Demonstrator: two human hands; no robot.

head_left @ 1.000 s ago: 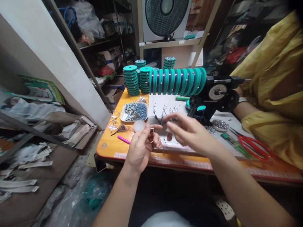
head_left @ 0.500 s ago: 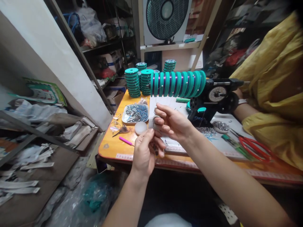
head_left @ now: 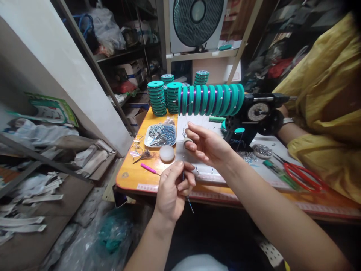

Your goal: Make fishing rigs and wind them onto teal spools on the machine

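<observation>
Compared with half a second ago, the bare left hand (head_left: 172, 190) sits lower and farther from the bare right hand (head_left: 210, 146), and a thin, dark strand with pale blue spots (head_left: 191, 207) now shows below it, in the head view. The left hand pinches this strand between thumb and fingers, and its loose end dangles past the front edge of the yellow-topped wooden table (head_left: 126, 165). The right hand has bent fingers by a small, round, pale grey thing (head_left: 187, 140); I cannot tell if it grips anything.

If the pinch gets weak, the strand could slip and drop to the floor. A bump from the left hand could roll the smooth pink stick (head_left: 148, 168) or push the flat, round, milky-white disc (head_left: 167, 153), because both lie near it.

Fat teal rings (head_left: 211, 99) look soft, like foam, with shiny purple between them. Skinny blue and silver bits (head_left: 162, 134), hard-looking like metal, fill a smooth white dish (head_left: 146, 142) with rounded corners.
</observation>
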